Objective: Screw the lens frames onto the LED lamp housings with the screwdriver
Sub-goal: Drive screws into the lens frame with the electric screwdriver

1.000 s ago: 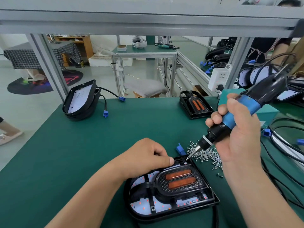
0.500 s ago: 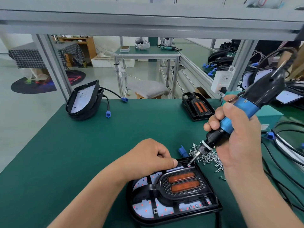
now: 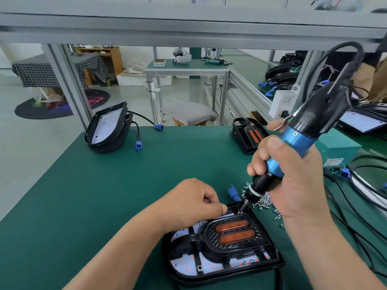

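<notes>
Driving hand: right hand [image 3: 293, 174] clamped around the blue barrel of the screwdriver [image 3: 297, 141], fingers wrapped tight, tool tilted with its cord end up and to the right.
Bit: tip touches the far edge of the near housing [image 3: 230, 274], just right of the left thumb.
Left hand [image 3: 192, 204]: fingers curled under, thumb tip against forefinger, resting at the housing's far rim; whether it pinches anything cannot be told.
Near housing: black shell lying flat on the green table [image 3: 104, 185], close to the person; inside it a white LED board with red dots.
Lens frame [image 3: 240, 246]: black, seated in that housing, with two orange lenses [image 3: 232, 225] side by side.
Screws [image 3: 265, 203]: loose silver heap on the mat, just right of the housing, under the screwdriver.
Connector [image 3: 233, 192]: blue plug beside the heap.
Stack [image 3: 109, 126]: black housings piled at the far left corner, top one showing a white board, blue-ended cables trailing out.
Far housing [image 3: 249, 135]: at the table's far edge, holding a frame with orange lenses.
Teal box [image 3: 339, 147]: behind the right hand.
Writing: a sticker [image 3: 333, 162] on the box, print too blurred to read.
</notes>
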The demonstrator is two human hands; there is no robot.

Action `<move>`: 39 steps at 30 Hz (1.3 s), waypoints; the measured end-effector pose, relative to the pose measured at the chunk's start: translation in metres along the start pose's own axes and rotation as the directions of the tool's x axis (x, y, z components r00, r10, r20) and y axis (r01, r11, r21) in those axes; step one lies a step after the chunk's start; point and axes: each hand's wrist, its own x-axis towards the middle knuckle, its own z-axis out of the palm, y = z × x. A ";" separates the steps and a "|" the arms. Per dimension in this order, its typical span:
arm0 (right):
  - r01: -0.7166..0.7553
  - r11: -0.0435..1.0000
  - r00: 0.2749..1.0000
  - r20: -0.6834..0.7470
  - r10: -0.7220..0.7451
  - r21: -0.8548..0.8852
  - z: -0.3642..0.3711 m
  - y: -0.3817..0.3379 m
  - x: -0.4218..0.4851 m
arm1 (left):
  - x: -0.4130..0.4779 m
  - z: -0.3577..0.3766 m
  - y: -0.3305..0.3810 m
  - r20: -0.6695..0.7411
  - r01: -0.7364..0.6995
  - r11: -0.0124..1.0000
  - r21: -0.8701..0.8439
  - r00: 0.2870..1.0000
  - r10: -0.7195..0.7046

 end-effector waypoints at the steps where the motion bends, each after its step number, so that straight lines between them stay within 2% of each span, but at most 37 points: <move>1: 0.000 1.000 1.000 0.024 0.000 -0.011 0.002 0.000 -0.001 | 0.000 0.001 0.000 -0.002 0.000 1.000 0.004 1.000 0.000; 4: -0.004 0.999 0.998 0.063 0.006 -0.032 0.008 -0.001 -0.004 | 0.001 0.002 -0.002 -0.012 0.000 1.000 0.009 1.000 0.000; 11: -0.052 0.998 0.997 0.049 0.053 -0.037 0.007 0.005 0.002 | 0.003 0.003 -0.003 -0.011 0.007 1.000 0.007 1.000 -0.007; 22: -0.052 0.999 0.985 0.166 0.053 -0.010 -0.001 0.008 0.005 | 0.003 0.003 -0.001 -0.010 0.004 1.000 0.021 1.000 -0.004; 28: -0.067 0.987 0.998 -0.007 0.069 0.149 -0.011 0.005 0.007 | 0.003 0.005 -0.004 0.018 0.008 1.000 -0.015 1.000 -0.008; 30: -0.034 0.973 0.997 -0.056 0.048 0.229 -0.013 0.006 0.007 | 0.003 0.003 -0.005 0.025 0.003 1.000 -0.031 1.000 -0.002; 33: -0.036 0.931 0.984 -0.150 0.097 0.363 -0.016 0.009 0.008 | 0.006 -0.002 -0.005 0.007 -0.016 0.995 -0.101 1.000 0.017; 34: -0.033 0.916 0.972 -0.199 0.122 0.399 -0.016 0.012 0.009 | 0.008 -0.003 -0.006 -0.017 0.011 0.981 -0.195 1.000 -0.014; 35: -0.026 0.905 0.958 -0.249 0.145 0.424 -0.017 0.015 0.009 | 0.009 -0.004 -0.008 -0.028 0.062 0.931 -0.360 0.997 -0.077; 37: -0.014 0.888 0.926 -0.329 0.184 0.459 -0.016 0.019 0.010 | 0.012 -0.006 -0.012 0.046 0.174 0.690 -0.703 0.979 -0.201; 38: -0.014 0.881 0.914 -0.352 0.203 0.472 -0.015 0.020 0.009 | 0.012 -0.008 -0.014 0.091 0.205 0.571 -0.795 0.971 -0.221; 39: -0.015 0.875 0.905 -0.366 0.218 0.484 -0.014 0.021 0.009 | 0.011 -0.010 -0.016 0.122 0.220 0.494 -0.841 0.967 -0.223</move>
